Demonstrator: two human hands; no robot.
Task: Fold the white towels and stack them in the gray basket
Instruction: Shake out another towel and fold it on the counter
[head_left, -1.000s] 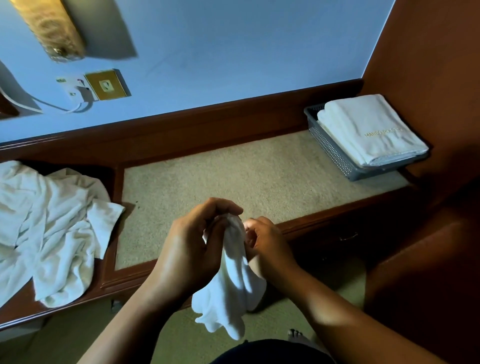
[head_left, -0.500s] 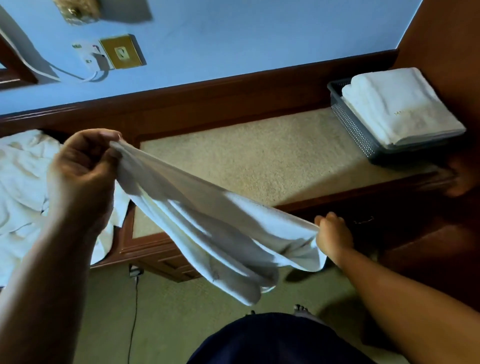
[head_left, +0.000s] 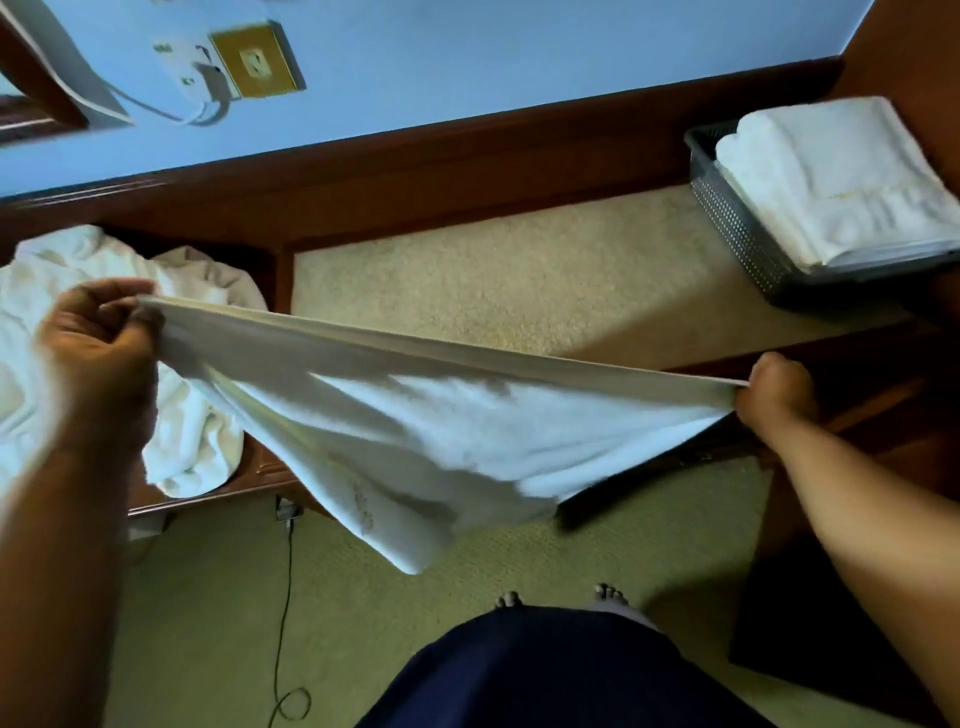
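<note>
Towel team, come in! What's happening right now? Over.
Left hand and right hand pinch the towel, stretched out in air. Gray basket holds folded towels. Nothing in the way.

Both bare arms reach forward, spread wide apart. The left hand sits higher, its fingers curled and pinching one corner of the towel. The right hand, lower, grips the opposite corner in a fist.

White towel stretched taut across centre frame; crumpled towels at left; folded towels fill gray basket, upper right.
</note>
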